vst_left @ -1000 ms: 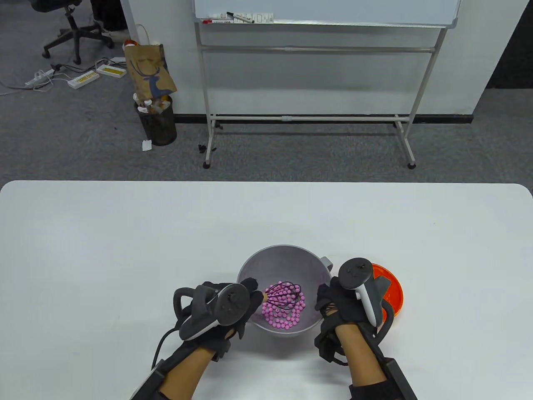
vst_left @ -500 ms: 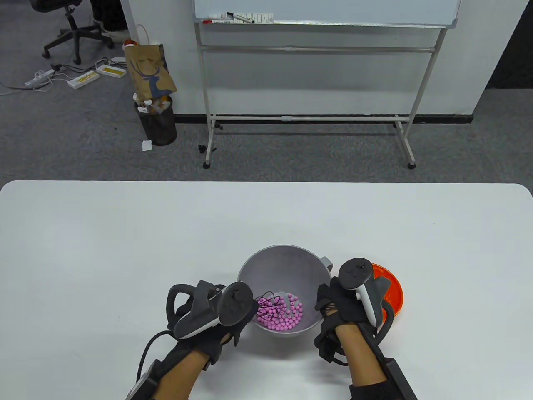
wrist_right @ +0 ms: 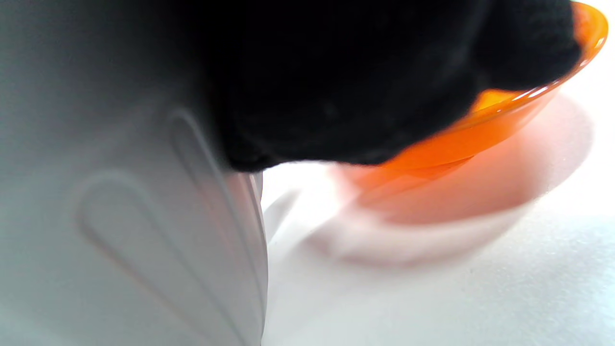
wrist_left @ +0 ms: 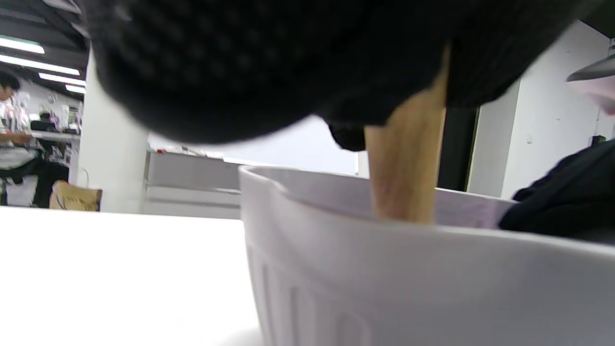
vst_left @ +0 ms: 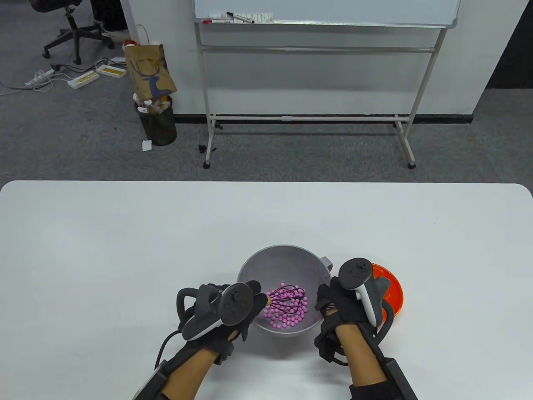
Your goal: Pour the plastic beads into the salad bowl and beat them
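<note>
A grey salad bowl (vst_left: 285, 258) stands near the table's front edge with several pink beads (vst_left: 287, 318) in its bottom. A dark wire whisk (vst_left: 287, 298) with a wooden handle (wrist_left: 406, 168) lies among the beads. My left hand (vst_left: 250, 298) grips that handle at the bowl's left rim. My right hand (vst_left: 329, 300) grips the bowl's right rim; its fingers (wrist_right: 365, 91) lie against the bowl's outer wall (wrist_right: 120, 216). The bowl's wall (wrist_left: 384, 283) fills the lower left wrist view.
An orange plate (vst_left: 393, 293) sits just right of the bowl, partly under my right hand, and shows as an orange rim (wrist_right: 499, 125) in the right wrist view. White table (vst_left: 125, 250) stretches to the left and far side. A whiteboard stand (vst_left: 308, 116) is beyond.
The whisk swung from the bowl's left wall back to the middle of the beads, and my left hand moved right with it. The right hand and bowl stayed still.
</note>
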Available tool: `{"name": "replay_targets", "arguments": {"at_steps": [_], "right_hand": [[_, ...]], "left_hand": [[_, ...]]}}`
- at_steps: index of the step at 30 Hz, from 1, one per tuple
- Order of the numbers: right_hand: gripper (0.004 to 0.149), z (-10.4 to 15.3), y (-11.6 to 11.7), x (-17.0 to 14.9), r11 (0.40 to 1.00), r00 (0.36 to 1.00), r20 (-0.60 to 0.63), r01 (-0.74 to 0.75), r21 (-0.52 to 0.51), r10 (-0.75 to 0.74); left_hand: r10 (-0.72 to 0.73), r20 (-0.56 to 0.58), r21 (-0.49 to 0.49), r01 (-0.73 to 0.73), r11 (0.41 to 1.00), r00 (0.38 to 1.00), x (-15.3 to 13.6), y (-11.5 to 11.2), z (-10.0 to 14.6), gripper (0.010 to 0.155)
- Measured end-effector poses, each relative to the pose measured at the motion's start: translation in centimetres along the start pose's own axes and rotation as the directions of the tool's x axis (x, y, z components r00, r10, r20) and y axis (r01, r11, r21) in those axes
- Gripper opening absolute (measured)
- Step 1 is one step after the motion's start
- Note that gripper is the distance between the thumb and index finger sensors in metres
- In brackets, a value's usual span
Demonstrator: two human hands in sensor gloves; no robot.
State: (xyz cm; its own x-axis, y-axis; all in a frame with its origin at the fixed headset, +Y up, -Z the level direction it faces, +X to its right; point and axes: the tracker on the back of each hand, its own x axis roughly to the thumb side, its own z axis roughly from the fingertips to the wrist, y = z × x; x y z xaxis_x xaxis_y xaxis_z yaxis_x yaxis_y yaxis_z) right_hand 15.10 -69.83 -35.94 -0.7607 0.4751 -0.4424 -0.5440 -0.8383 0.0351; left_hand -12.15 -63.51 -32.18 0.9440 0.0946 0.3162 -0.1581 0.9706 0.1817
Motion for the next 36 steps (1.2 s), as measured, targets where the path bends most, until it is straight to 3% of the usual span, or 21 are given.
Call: {"name": "replay_targets", "arguments": {"at_steps": [8,14,17,23,30,36], "right_hand": [[0.051,0.0,0.0,0.0,1.000,1.000,0.003,0.000,-0.001,0.000],[0.051,0.0,0.0,0.0,1.000,1.000,0.000,-0.001,0.000,0.001],[0.051,0.0,0.0,0.0,1.000,1.000,0.001,-0.002,-0.002,0.002],[0.051,0.0,0.0,0.0,1.000,1.000,-0.001,-0.003,-0.003,0.003],[0.051,0.0,0.0,0.0,1.000,1.000,-0.003,-0.004,-0.004,0.004],[0.051,0.0,0.0,0.1,1.000,1.000,-0.003,-0.004,-0.002,0.004]], "left_hand": [[-0.073,-0.026,0.052,0.075,0.996,0.997,-0.3,1.0,0.1,0.047],[-0.136,-0.001,-0.008,0.136,0.991,0.991,0.4,2.4,0.3,0.042],[-0.156,0.034,-0.085,0.158,0.984,0.987,1.3,3.2,0.7,0.043],[0.076,0.099,-0.190,-0.056,0.980,0.992,1.7,3.4,0.8,0.044],[0.098,0.083,-0.113,-0.088,0.990,0.992,1.6,1.5,0.5,0.046],[-0.014,0.037,-0.027,0.015,1.000,0.999,1.0,0.3,0.2,0.048]]}}
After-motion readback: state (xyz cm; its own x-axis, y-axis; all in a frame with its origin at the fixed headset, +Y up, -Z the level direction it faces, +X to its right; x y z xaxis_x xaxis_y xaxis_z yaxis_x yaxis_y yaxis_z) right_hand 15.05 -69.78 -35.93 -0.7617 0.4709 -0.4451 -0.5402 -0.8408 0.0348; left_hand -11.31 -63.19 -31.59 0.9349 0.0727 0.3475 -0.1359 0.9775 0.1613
